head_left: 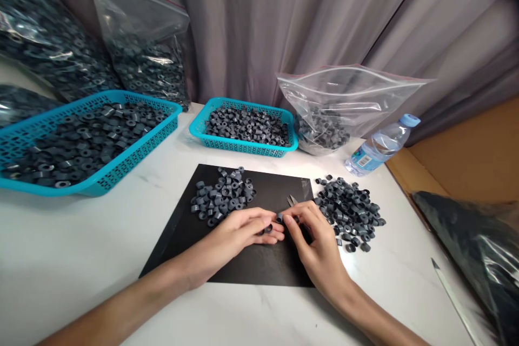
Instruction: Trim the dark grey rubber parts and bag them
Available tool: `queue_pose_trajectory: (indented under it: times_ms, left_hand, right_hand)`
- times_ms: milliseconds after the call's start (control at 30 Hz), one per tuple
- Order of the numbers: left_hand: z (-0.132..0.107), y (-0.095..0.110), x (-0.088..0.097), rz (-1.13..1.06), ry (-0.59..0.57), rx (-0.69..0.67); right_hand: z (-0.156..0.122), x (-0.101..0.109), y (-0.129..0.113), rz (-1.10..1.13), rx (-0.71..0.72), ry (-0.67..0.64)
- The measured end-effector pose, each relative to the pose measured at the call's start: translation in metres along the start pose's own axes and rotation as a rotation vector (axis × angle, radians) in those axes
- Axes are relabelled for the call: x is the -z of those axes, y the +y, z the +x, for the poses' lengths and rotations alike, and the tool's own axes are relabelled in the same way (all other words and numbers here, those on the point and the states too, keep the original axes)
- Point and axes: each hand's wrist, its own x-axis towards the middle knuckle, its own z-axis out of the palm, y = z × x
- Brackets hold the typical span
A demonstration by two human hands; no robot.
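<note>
Over the black mat (178,248), my left hand (243,230) is closed around a few small dark grey rings (268,228), which show between its thumb and fingers. My right hand (320,232) meets it fingertip to fingertip and pinches one grey ring (279,218). Two pointed metal tips (291,200), like those of small scissors, stick out beyond the right fingers; whether that hand holds them is hidden. A heap of grey rings (223,194) lies on the mat beyond my left hand. Another heap of rings (351,211) is on the table to the right of my right hand.
Two blue baskets (138,143) (243,147) of grey pieces stand on the white table (113,232). Behind are filled zip bags (141,59) and an opened zip bag (324,124). A water bottle (381,146), a cardboard box (466,151) and a pointed metal strip (454,303) are at right.
</note>
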Motion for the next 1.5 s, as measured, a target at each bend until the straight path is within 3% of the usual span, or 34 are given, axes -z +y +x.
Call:
queue_pose_trajectory:
  times_ms: [133,333,467,700,867,1133,1200,1333,1500]
  left_hand:
    - [-0.001,0.0,-0.001,-0.036,0.039,0.017]
    - [-0.001,0.0,-0.004,0.229,0.049,-0.118]
    - [0.0,-0.004,-0.003,0.366,-0.003,-0.197]
    - [0.004,-0.013,-0.005,0.477,0.026,-0.334]
    - [0.006,-0.013,-0.004,0.399,0.02,-0.31]
    - [0.005,-0.004,-0.002,0.354,-0.107,-0.204]
    - [0.002,0.0,-0.004,0.327,-0.13,-0.156]
    - [0.0,0.001,-0.005,0.107,-0.036,-0.063]
    - [0.004,0.0,-0.004,0.14,-0.072,-0.123]
  right_hand:
    - [0.0,0.001,-0.002,0.015,-0.008,-0.009]
    - [-0.002,0.0,-0.004,0.015,-0.007,-0.06]
    - [-0.003,-0.001,-0.004,0.015,0.003,-0.103]
    - [-0.004,0.0,0.0,-0.032,-0.018,-0.048]
    - [-0.007,0.0,0.003,0.029,-0.055,0.027]
    - [-0.005,0.004,-0.006,0.055,0.097,0.068]
    - [-0.006,0.005,-0.009,0.043,0.127,0.053]
    - [-0.004,0.007,-0.009,0.03,0.168,-0.019]
    - [-0.001,0.008,-0.008,0.07,0.108,-0.068]
